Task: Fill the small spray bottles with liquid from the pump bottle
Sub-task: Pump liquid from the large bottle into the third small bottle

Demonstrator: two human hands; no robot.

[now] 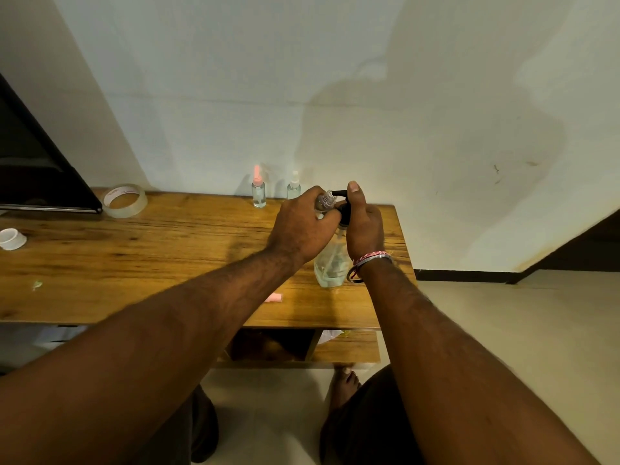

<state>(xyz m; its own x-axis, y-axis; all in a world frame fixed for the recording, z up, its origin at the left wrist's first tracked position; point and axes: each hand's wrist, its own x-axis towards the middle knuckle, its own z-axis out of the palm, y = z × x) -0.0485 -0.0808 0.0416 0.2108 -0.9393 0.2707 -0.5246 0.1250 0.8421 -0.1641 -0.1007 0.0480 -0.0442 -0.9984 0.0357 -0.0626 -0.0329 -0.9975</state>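
Note:
A clear pump bottle (330, 263) with a black pump head (342, 204) stands on the wooden table (151, 256) near its right end. My right hand (364, 229) grips the pump neck, thumb on top of the head. My left hand (302, 226) holds a small open clear bottle (324, 199) tilted with its mouth at the black spout. Two small spray bottles stand at the back by the wall: one with a pink top (258, 191), one with a clear top (294, 186). A pink cap (274, 298) lies near the front edge.
A roll of clear tape (124, 200) lies at the back left beside a dark flat device (40, 176). A white round lid (11, 238) sits at the far left. Below the table there is a shelf (345, 347) and pale floor.

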